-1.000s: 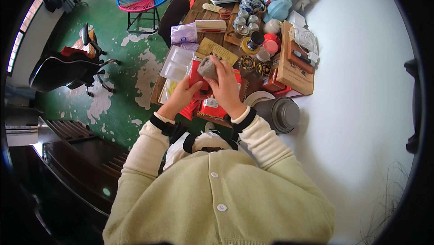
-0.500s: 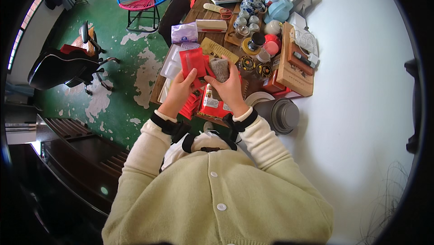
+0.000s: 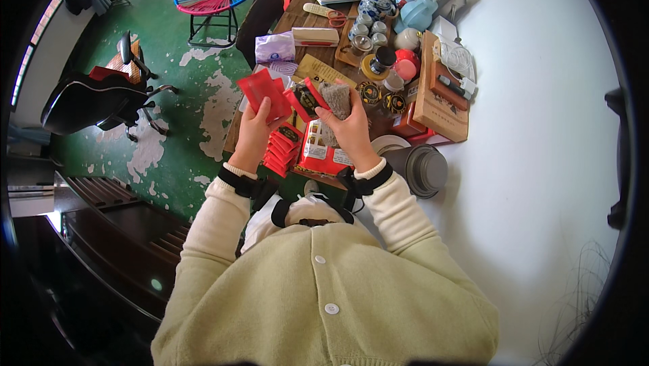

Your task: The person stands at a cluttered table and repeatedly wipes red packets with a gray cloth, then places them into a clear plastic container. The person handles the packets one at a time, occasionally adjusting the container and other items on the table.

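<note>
Your left hand [image 3: 251, 126] is closed in a pinch, thumb on the near face of a red packet [image 3: 257, 87] and fingers behind it; what looks like a second one shows at its edge. Your right hand [image 3: 351, 129] is curled about halfway, thumb forward, with a black-faced packet [image 3: 305, 99] at the thumb tip and a grey-brown cloth [image 3: 338, 101] bunched against the fingers, part of it hanging below the thumb. Both hands are raised over the table [image 3: 323, 54], apart from each other, with the packets between and in front of them.

The packets look light and thin-walled, glossy enough to slide over one another, so expect a loose pair to fan or slip. Take each by a lower corner or short edge, thumb flat on the face, and go gently in the middle, where the filling, which you cannot see, may crush. The cloth should be soft, limp and grippy; gather it into the palm so the tail does not drag. Below, the stack [image 3: 280, 152] of similar red packets leans in overlapping layers beside the big red bag [image 3: 318, 155]; lift from the top by one edge, since the pile seems easy to topple.
</note>
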The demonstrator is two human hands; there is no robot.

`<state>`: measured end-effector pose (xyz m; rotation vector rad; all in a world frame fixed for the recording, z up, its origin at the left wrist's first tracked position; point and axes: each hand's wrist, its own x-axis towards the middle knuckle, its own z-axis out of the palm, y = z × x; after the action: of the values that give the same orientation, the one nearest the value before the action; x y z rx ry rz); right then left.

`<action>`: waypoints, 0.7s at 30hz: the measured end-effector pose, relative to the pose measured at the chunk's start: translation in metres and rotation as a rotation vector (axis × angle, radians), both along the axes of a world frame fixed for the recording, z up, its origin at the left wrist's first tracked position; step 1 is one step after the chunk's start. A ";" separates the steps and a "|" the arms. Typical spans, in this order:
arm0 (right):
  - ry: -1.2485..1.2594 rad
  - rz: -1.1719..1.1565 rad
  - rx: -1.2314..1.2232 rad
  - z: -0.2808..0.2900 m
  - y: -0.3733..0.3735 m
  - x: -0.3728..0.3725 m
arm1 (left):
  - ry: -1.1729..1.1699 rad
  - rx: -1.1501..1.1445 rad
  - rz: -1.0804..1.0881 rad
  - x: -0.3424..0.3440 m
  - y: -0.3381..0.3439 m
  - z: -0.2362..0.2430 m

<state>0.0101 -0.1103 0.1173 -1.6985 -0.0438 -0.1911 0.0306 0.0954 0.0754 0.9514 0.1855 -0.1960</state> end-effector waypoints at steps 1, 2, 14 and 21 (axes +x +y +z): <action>0.007 0.006 0.018 0.000 0.000 0.000 | 0.033 0.053 -0.014 0.000 0.000 -0.001; -0.016 0.024 0.036 -0.001 0.001 -0.001 | 0.010 0.058 -0.051 -0.002 -0.002 -0.002; -0.003 -0.131 -0.278 -0.042 0.012 0.004 | -0.014 0.025 -0.210 -0.009 -0.018 0.014; -0.174 -0.142 -0.374 -0.022 0.011 -0.001 | -0.013 0.129 -0.140 -0.006 -0.016 0.009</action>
<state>0.0093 -0.0994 0.0953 -2.0556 -0.0926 -0.4601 0.0243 0.0798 0.0845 1.0951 0.1205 -0.3097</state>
